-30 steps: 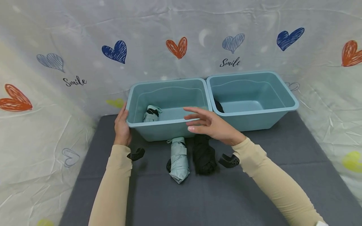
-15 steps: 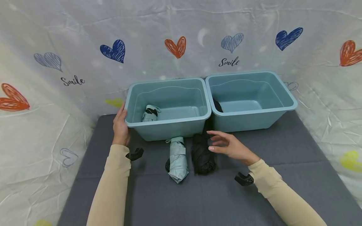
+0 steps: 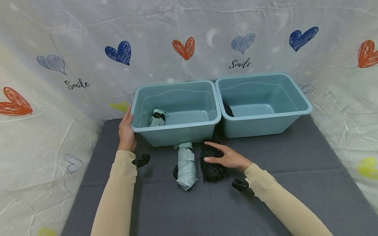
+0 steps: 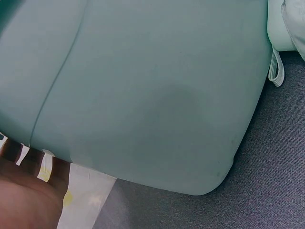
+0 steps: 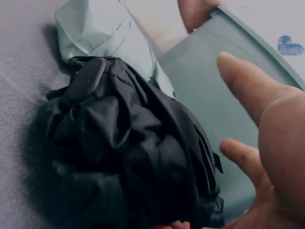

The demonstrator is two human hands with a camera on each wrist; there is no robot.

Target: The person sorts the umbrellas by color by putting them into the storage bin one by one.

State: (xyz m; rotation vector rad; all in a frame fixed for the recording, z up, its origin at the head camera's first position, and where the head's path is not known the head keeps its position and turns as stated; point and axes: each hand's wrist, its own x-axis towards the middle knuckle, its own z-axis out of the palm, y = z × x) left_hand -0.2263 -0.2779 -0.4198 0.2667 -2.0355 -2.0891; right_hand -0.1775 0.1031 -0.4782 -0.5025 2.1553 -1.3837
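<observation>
My left hand point(image 3: 127, 134) lies against the left end of the left light-blue bin point(image 3: 177, 134), fingers straight along the wall under the rim. In the left wrist view the fingers point(image 4: 32, 162) touch the edge of the bin's wall. My right hand point(image 3: 231, 158) hovers at a folded black umbrella point(image 3: 213, 172), thumb and fingers spread apart over it. The right wrist view has the black umbrella point(image 5: 128, 143) bunched up beside the hand, with a gap between it and the visible fingers. Left of it lies a folded pale-blue umbrella point(image 3: 186, 168), its wrist loop towards the bin.
Inside the left bin is another pale-blue folded umbrella point(image 3: 157, 119). A right light-blue bin point(image 3: 257, 126) stands beside it, with a black thing point(image 3: 228, 110) partly hidden at its left end. Dark grey cloth point(image 3: 183, 213) covers the table; a printed curtain point(image 3: 153, 32) hangs behind.
My right hand came down from in front of the left bin's rim to the right of the black umbrella, then moved left over it. The left hand stayed at the bin.
</observation>
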